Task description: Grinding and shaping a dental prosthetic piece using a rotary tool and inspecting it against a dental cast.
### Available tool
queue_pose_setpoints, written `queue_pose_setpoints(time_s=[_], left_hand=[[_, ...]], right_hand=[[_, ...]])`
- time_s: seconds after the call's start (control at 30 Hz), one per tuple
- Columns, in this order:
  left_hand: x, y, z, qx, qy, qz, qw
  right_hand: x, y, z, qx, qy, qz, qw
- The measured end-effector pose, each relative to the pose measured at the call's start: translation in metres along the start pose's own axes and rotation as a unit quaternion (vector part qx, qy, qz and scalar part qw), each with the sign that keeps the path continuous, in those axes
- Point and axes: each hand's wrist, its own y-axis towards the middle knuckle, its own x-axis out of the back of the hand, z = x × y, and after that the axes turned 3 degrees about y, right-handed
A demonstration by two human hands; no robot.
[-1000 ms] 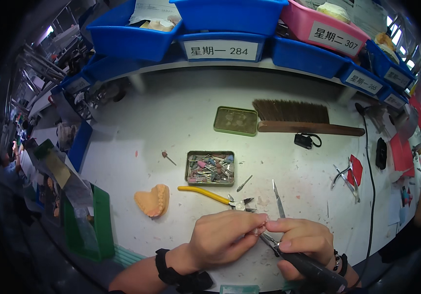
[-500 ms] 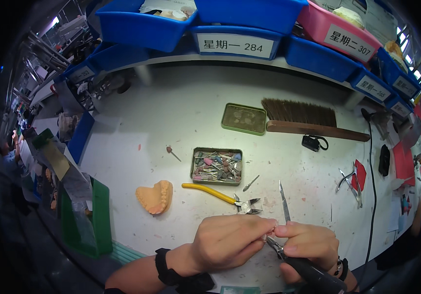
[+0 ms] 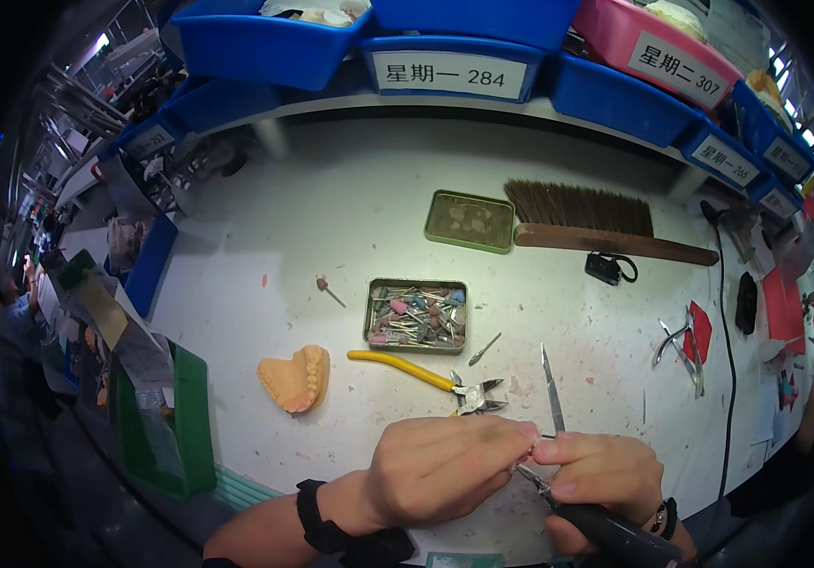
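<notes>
My left hand (image 3: 445, 466) is closed in a pinch; only a sliver of a small pale pinkish piece shows at its fingertips. My right hand (image 3: 604, 473) grips a rotary handpiece (image 3: 606, 532) with a dark body and a metal nose. Its tip points at the pinched piece, and the two hands' fingertips almost meet. Whether the bur touches the piece is hidden. Just beyond the fingers lie a slim pointed blade (image 3: 552, 386) and yellow-handled cutting pliers (image 3: 416, 372). An orange plaster tooth model (image 3: 295, 381) sits on the left.
A tin (image 3: 416, 316) of mixed burs stands mid-table, its lid (image 3: 469, 221) behind it. A wooden brush (image 3: 615, 243), a black key fob (image 3: 604, 269) and metal pliers (image 3: 687, 348) lie to the right. A cable (image 3: 731, 388) runs there. Blue bins (image 3: 615, 102) line the shelf; a green bin (image 3: 196, 426) is at left.
My right hand and the handpiece have shifted slightly right, while the left hand stays nearly in place. The whole view has tilted a little; the table things lie as before.
</notes>
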Motion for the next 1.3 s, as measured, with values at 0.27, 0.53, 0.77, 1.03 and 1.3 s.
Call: queue_pose_setpoints(time_s=[0.27,0.53,0.77,1.03,1.3], left_hand=[[0.002,0.005,-0.008,0.091,-0.064,0.057,0.992],[-0.004,0.001,-0.010,0.220,-0.220,0.070,0.948],[0.000,0.010,-0.006,0.162,-0.129,0.104,0.973],[-0.001,0.001,-0.003,0.197,-0.208,0.071,0.955],[0.000,0.007,-0.004,0.159,-0.151,0.075,0.973]], right_hand=[[-0.008,-0.010,-0.003,-0.043,0.130,-0.092,0.986],[0.000,-0.014,-0.006,-0.131,0.273,-0.080,0.950],[0.007,-0.011,-0.006,-0.156,0.357,-0.077,0.918],[0.005,-0.011,-0.010,-0.196,0.387,-0.074,0.898],[0.003,-0.014,-0.011,-0.174,0.370,-0.071,0.910]])
